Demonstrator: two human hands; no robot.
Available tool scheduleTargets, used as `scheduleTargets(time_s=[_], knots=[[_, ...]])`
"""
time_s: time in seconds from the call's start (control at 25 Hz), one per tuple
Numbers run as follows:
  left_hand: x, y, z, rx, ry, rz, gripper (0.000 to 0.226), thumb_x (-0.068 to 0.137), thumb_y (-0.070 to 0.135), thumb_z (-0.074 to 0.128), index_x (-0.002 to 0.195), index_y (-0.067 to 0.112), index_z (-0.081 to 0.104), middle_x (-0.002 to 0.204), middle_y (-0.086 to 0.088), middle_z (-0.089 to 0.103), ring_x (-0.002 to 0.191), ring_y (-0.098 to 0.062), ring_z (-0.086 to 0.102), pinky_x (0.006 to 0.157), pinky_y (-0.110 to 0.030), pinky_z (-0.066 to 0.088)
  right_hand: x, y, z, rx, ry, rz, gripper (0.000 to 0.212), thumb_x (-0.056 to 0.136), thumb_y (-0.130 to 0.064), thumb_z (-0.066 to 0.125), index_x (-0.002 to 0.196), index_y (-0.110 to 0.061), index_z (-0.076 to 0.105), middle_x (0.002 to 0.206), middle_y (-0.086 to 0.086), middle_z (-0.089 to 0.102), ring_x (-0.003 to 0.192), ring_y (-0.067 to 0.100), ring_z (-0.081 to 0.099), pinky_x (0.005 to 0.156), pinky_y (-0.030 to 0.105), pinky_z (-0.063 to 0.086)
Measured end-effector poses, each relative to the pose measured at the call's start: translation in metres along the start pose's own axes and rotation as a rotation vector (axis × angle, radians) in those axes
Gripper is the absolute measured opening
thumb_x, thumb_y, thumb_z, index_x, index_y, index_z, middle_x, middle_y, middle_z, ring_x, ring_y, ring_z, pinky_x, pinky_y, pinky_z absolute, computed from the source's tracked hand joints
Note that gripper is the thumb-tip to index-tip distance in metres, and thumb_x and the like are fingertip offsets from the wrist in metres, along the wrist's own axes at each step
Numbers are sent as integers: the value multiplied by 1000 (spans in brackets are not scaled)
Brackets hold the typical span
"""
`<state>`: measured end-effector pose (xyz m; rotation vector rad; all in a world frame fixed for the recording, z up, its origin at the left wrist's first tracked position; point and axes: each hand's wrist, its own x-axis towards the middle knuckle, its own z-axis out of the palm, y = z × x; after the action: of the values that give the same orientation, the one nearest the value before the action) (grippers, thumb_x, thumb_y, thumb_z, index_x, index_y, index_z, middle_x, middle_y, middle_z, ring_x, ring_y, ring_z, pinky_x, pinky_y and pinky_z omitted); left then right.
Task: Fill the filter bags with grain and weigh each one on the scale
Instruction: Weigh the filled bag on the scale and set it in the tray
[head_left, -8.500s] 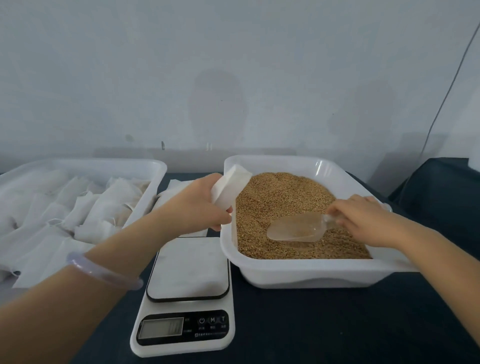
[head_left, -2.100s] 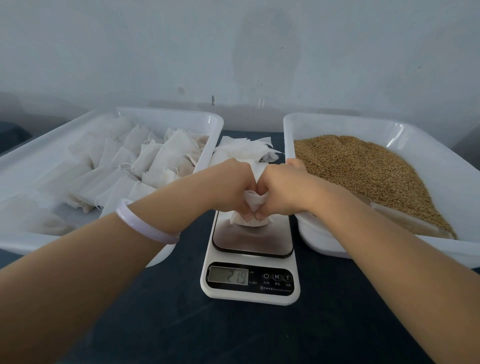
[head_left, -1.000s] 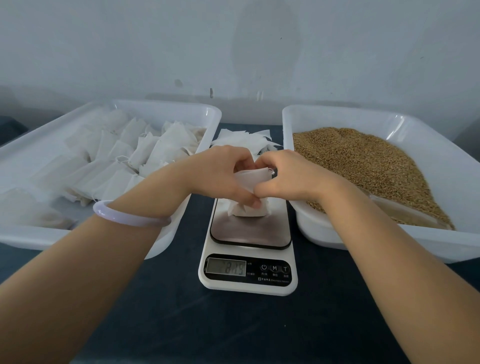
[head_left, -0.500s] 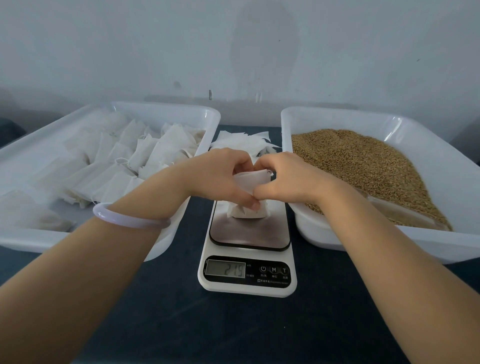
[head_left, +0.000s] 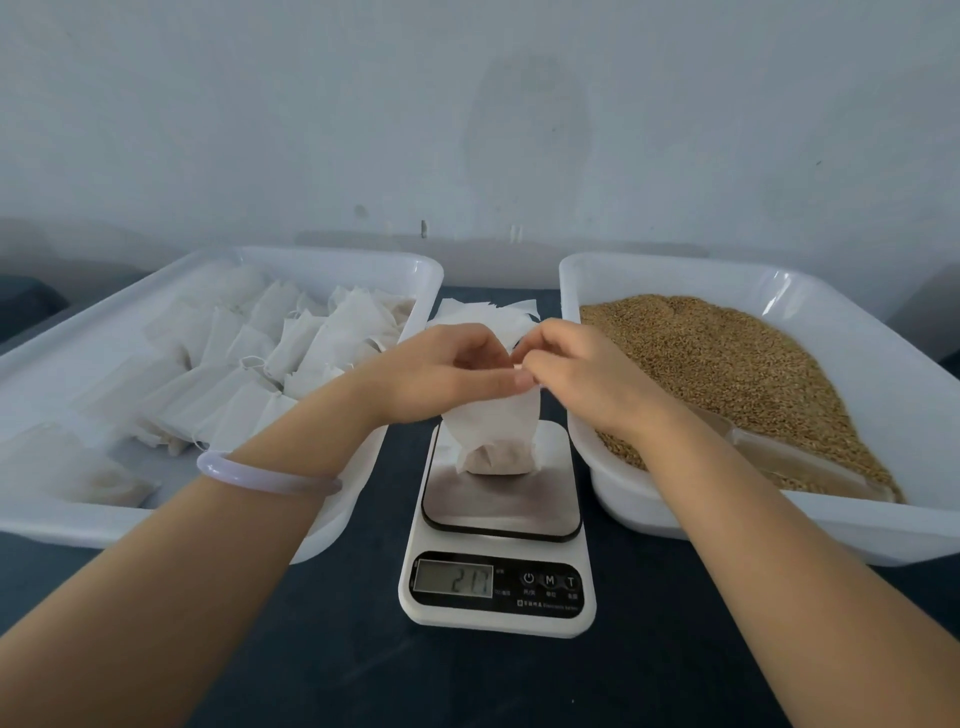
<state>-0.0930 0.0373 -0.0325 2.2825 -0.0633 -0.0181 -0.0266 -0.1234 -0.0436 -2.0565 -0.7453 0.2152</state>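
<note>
A small packing workroom is suggested; a digital scale (head_left: 498, 618) is set on a dark desk (head_left: 337, 654) between a white tray (head_left: 675, 262) heaped with loose grain (head_left: 727, 364) and a second white tray (head_left: 322, 257) stacked with filter bags (head_left: 311, 343); a bare, stained wall (head_left: 467, 104) is seen behind.

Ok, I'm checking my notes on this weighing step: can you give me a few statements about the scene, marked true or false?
The bag stands on the scale. True.
Only the left hand holds the bag. False: the right hand pinches its top too.
The scoop lies in the grain tray. True.
The scale's display is blank. False: the display shows digits.
The grain tray sits left of the scale. False: it sits to the right.
</note>
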Motion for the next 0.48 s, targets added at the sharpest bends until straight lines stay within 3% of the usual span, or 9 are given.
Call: scheduleTargets(time_s=[0.2, 0.48], knots=[[2, -2, 2, 194, -34, 22, 24, 75, 27, 76, 93, 23, 60, 96, 7, 65, 94, -14, 62, 88, -34, 50, -2, 1, 1, -170, -75, -9, 13, 73, -20, 63, 75, -30, 56, 74, -10, 58, 69, 8, 53, 63, 24, 38], [3, -5, 3, 210, -28, 38, 23, 75, 24, 75, 86, 31, 57, 91, 10, 64, 90, -13, 62, 81, -28, 49, -3, 2, 2, -200, -50, -22, 16, 71, -20, 67, 74, -31, 57, 80, -7, 65, 78, 12, 62, 71, 29, 51]])
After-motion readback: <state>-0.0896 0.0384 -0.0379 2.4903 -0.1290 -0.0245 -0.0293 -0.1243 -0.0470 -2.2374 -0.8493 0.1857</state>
